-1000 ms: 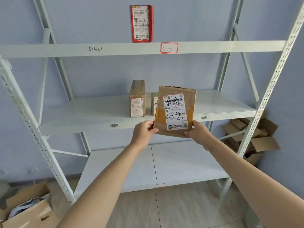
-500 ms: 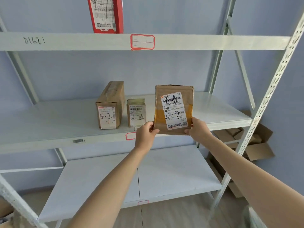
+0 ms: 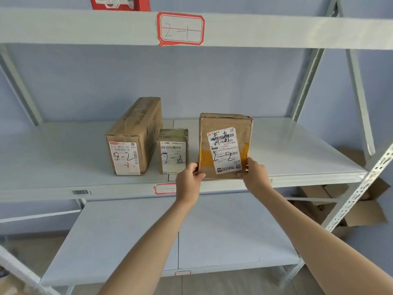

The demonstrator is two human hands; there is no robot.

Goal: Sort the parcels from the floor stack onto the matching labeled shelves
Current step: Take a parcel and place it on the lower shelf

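A flat brown parcel (image 3: 225, 133) with a white label marked "2-2" stands upright at the front of the middle shelf (image 3: 297, 158). My left hand (image 3: 188, 179) grips its lower left corner and my right hand (image 3: 254, 173) grips its lower right corner. To its left on the same shelf stand a small brown box (image 3: 173, 151) and a longer brown box (image 3: 133, 137), both marked "2-2". A red-bordered tag (image 3: 163, 188) on the shelf's front edge is partly hidden by my left hand.
The top shelf (image 3: 85, 26) carries a red-bordered tag (image 3: 180, 28) reading "2-1" and a red parcel (image 3: 120, 3) cut off by the frame. The bottom shelf (image 3: 148, 237) lies below. Flattened cardboard boxes (image 3: 348, 207) sit behind the right upright (image 3: 359, 188).
The view has closed in on the rack. Both hands have carried the parcel forward and down to the middle shelf, right of the small box.
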